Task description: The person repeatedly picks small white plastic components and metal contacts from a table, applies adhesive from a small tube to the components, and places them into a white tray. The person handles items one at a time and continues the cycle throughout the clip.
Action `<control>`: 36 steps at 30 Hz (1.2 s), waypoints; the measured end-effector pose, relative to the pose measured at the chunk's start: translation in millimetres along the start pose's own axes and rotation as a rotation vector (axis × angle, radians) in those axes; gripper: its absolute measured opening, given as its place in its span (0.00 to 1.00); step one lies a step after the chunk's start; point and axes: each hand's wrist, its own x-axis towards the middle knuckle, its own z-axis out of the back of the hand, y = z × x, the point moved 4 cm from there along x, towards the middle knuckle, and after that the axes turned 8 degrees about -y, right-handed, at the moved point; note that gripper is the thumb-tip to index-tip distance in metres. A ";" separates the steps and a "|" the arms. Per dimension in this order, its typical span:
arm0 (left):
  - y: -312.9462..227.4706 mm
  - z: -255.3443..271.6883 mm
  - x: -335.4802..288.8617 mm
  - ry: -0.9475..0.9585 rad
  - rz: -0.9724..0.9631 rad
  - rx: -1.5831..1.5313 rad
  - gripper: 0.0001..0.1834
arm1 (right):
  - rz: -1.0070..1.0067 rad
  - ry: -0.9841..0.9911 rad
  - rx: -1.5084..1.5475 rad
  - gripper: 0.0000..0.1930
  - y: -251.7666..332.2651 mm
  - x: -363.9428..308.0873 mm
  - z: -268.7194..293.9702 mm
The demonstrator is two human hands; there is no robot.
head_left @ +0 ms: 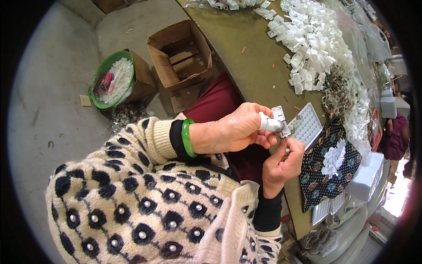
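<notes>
My left hand (237,128), with a green bangle at the wrist and a white wrap with a dark grey tip on one digit, pinches a small white hinged plastic case (278,114). The case's flap stands up above the fingers. My right hand (283,165) is closed at the lower end of the same case, thumb and fingertips together. Whether another small part is between those fingertips is hidden. Just beyond the hands lies a white tray (307,126) with rows of small round pockets. Beside it, a dark patterned cloth (313,178) bears a heap of small white pieces (334,158).
A large pile of clear-white plastic cases (307,39) covers the far side of the olive table (246,72), next to a heap of small mixed parts (336,94). On the floor at left are an open cardboard box (160,57) and a green basin (99,77) of white pieces.
</notes>
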 end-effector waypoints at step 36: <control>1.5 3.6 -12.8 0.186 -0.109 0.096 0.16 | -0.546 0.086 0.198 0.05 -25.8 20.2 15.9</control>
